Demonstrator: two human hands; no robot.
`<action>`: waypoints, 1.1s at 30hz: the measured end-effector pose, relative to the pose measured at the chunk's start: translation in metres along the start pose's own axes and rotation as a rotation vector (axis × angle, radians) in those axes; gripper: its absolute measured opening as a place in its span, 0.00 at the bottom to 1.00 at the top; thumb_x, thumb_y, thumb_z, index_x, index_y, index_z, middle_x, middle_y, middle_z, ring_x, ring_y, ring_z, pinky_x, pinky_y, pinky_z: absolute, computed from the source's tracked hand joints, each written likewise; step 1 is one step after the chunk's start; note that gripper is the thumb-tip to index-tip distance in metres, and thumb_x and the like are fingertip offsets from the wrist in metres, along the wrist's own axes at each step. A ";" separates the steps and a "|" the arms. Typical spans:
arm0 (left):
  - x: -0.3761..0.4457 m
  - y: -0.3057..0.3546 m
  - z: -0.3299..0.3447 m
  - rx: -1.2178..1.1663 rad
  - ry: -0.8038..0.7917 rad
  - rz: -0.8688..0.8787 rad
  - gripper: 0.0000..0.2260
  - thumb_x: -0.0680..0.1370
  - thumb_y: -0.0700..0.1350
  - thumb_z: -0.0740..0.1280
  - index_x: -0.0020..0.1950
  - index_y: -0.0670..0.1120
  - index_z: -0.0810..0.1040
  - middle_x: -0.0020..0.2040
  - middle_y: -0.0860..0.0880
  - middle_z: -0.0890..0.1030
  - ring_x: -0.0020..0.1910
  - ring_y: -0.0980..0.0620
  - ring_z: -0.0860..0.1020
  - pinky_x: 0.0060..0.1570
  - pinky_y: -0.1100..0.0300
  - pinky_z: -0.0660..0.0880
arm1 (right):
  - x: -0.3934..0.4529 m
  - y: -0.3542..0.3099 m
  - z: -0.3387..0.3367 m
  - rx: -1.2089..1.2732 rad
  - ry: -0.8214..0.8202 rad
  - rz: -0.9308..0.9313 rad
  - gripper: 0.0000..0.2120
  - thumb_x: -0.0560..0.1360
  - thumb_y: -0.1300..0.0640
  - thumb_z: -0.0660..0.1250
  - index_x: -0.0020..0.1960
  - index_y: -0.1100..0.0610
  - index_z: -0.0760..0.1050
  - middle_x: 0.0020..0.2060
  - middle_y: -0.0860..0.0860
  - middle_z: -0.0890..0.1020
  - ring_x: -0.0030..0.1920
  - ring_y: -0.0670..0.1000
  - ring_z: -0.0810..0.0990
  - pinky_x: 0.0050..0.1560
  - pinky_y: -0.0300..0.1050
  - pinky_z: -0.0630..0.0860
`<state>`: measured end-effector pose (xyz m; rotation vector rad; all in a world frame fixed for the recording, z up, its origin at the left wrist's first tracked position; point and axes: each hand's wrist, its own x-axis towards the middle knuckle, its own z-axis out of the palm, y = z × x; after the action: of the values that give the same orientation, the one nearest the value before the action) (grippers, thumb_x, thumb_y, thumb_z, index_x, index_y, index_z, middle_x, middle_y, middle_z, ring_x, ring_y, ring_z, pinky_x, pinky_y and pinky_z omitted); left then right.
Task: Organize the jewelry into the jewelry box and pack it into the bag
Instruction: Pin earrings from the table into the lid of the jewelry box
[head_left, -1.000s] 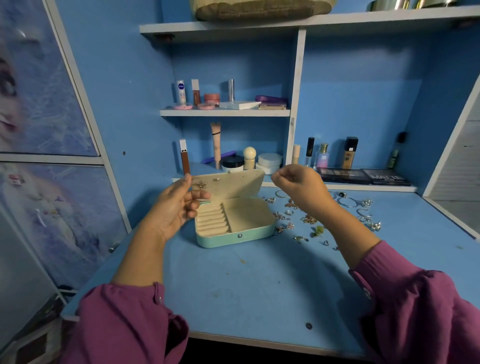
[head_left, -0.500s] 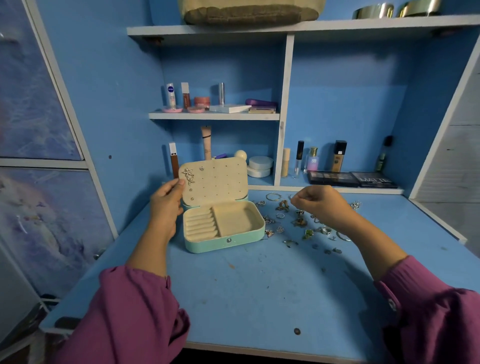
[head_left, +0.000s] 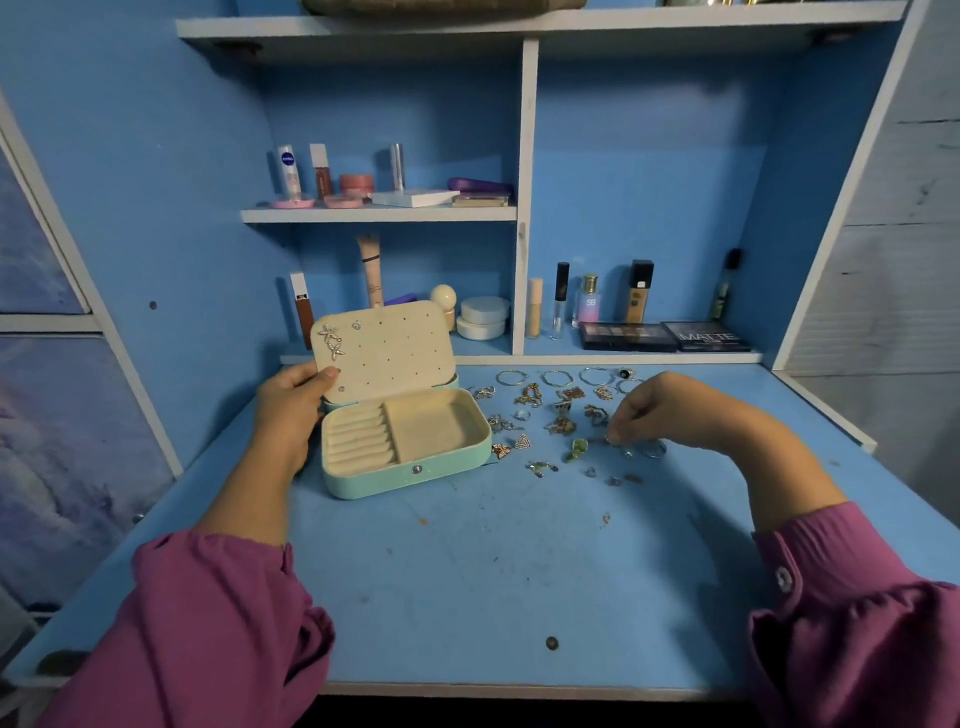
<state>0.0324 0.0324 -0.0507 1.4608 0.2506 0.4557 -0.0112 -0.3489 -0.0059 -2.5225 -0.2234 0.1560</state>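
Lid (head_left: 387, 349) pinched by left hand (head_left: 291, 402) | right hand (head_left: 660, 410) fingertips curled onto jewelry (head_left: 561, 415)

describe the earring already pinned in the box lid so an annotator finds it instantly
Find the open mint jewelry box on the blue desk, its lid held by the left hand. In the lid's top left corner hangs a sparkly leaf-shaped earring, far bigger than the tiny studs nearby.

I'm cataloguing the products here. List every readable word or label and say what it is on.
"MATTE": lid of the black palette on the low shelf.
"SB": small pink-blue perfume bottle.
"NIVEA", only just legible: blue round logo on the white tube on the upper shelf.
Labels on the foundation bottle and lip tubes: too small to read.
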 end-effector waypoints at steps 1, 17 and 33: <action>-0.001 0.000 0.000 0.001 0.002 -0.002 0.09 0.78 0.39 0.67 0.57 0.43 0.80 0.54 0.41 0.82 0.38 0.53 0.80 0.37 0.60 0.78 | -0.001 0.001 -0.002 -0.005 -0.008 0.009 0.02 0.69 0.56 0.76 0.39 0.50 0.84 0.33 0.41 0.84 0.39 0.44 0.80 0.40 0.39 0.75; -0.007 0.004 0.001 0.041 0.012 0.013 0.10 0.78 0.38 0.66 0.60 0.42 0.78 0.59 0.36 0.79 0.27 0.60 0.77 0.27 0.68 0.74 | 0.000 0.003 0.001 -0.068 -0.008 0.011 0.02 0.69 0.55 0.75 0.38 0.50 0.83 0.32 0.46 0.83 0.35 0.46 0.78 0.39 0.41 0.75; -0.007 0.006 -0.002 0.000 -0.028 -0.006 0.11 0.77 0.36 0.66 0.60 0.41 0.78 0.46 0.44 0.80 0.24 0.63 0.76 0.25 0.69 0.72 | 0.027 -0.076 0.043 0.157 0.222 -0.320 0.04 0.76 0.60 0.67 0.49 0.56 0.80 0.30 0.42 0.73 0.38 0.45 0.79 0.41 0.40 0.77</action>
<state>0.0250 0.0312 -0.0457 1.4653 0.2330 0.4298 -0.0014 -0.2582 0.0007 -2.2899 -0.4990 -0.2244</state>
